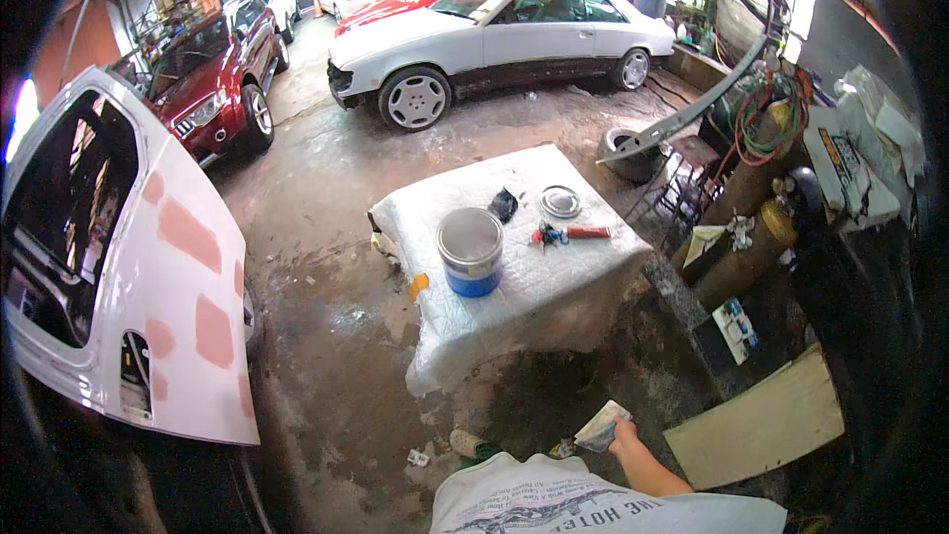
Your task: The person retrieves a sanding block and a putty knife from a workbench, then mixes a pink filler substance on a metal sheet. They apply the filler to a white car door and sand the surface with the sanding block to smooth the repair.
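Observation:
My right hand is closed around a flat, pale, stained rectangular piece, low at the right of my body; what it is made of I cannot make out. My left hand does not show. Ahead of me, a white quilted cover drapes over a small table. On it stands a large metal can with a blue lower band, its grey top facing up. Beside it lie a black crumpled thing, a round metal lid, a red tube and a small blue-and-red item.
At the left stands a white car door with pink filler patches. A white coupe and a dark red car are farther back. To the right are a tyre, gas cylinders, coiled hoses and a pale board on the floor.

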A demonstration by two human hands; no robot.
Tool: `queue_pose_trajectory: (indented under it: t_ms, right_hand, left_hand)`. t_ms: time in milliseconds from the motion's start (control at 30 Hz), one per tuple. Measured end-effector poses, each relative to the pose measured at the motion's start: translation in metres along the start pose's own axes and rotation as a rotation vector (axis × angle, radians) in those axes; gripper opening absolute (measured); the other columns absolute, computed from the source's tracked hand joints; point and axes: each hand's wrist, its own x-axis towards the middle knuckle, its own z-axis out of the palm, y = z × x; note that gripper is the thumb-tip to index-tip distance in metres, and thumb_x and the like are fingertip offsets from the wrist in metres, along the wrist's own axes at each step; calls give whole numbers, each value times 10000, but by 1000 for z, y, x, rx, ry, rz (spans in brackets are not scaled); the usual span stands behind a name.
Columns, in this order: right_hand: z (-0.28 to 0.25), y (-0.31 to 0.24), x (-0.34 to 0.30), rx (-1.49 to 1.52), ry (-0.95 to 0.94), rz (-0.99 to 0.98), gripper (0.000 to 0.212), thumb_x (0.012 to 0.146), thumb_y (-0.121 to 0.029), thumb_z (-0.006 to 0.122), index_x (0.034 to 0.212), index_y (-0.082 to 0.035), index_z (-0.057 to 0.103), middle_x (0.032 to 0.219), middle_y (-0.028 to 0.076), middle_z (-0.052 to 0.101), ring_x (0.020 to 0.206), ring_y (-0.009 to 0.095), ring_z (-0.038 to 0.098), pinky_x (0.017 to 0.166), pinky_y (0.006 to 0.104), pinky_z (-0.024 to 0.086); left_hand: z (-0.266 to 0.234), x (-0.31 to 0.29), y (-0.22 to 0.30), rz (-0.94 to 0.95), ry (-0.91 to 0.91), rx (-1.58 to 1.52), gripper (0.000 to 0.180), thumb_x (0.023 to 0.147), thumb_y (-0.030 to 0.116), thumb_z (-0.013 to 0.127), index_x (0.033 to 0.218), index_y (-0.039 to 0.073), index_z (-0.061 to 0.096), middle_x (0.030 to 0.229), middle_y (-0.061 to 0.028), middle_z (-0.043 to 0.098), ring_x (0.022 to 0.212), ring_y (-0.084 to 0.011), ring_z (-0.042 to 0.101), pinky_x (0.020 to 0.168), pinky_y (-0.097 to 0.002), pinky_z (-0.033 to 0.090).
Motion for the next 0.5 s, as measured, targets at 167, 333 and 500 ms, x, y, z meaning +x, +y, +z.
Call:
queue_pose_trajectory:
  t_ms: [167,333,500]
  right_hand:
    - [117,-37,55,18,-192,-130,473,984,-293,571,1390,-67,484,1399,161,539,1273,371,523,1051,575,418]
    - [284,-115,48,192,-493,-144,527,1016,-342,496,1442,-42,416,1472,153,455,1350,348,436,1133,546,329]
    - [343,-97,118,-332,-287,-155,399,948,-344,529,1236,-70,564,1123,127,626,992,329,606,785,527,474]
  left_hand:
    - [-6,29,25,-89,-118,-115,426,1015,362,465,1238,11,559,1064,-142,672,937,-281,661,792,-408,549]
    - [-49,76,72,44,-408,-584,443,1011,386,474,1241,15,550,1068,-145,669,933,-281,658,776,-404,551]
    - [-43,64,179,320,286,-427,439,986,425,502,1185,41,575,1054,-98,670,883,-200,637,725,-348,515]
